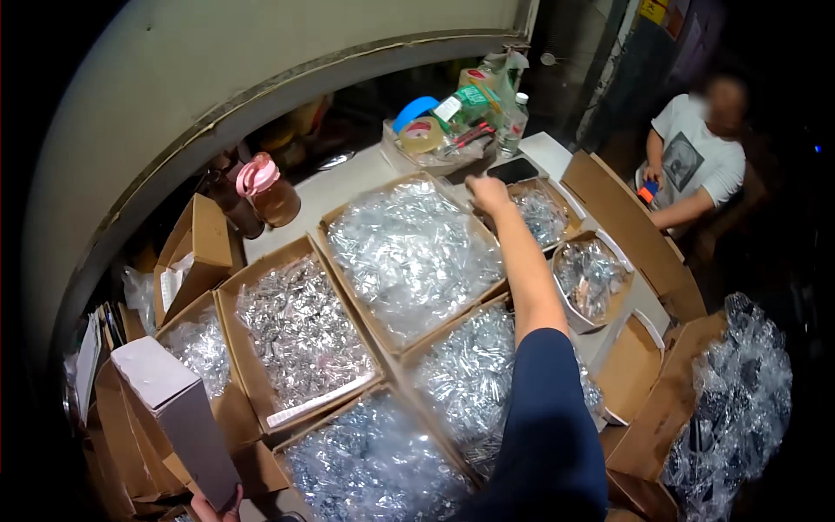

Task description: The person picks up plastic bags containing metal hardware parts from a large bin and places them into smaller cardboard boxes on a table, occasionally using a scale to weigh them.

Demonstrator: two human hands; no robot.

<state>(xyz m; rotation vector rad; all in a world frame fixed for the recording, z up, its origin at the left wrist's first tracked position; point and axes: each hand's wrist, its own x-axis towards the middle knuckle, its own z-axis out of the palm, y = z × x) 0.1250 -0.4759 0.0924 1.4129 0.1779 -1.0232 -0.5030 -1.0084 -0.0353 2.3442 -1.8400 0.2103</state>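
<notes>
At the lower left, my left hand (219, 508) grips the bottom end of a tall white cardboard box (187, 409), which stands tilted. My right arm stretches across the table, and my right hand (490, 194) is closed above the edge of a carton. What its fingers may hold is too small to make out. Just beyond that hand lies a black phone-like slab (513, 170). Below it is a large carton of clear bags of shiny metal parts (413, 257). A small box of bagged parts (541, 213) sits to its right.
Several cartons of small metal parts (300, 335) crowd the table. At the back stand a pink-lidded jug (277, 196), a bin with tape rolls (422, 135) and a clear bottle (515, 126). Plastic-wrapped goods (735, 409) fill the right side. Another person (696, 157) is at the far right.
</notes>
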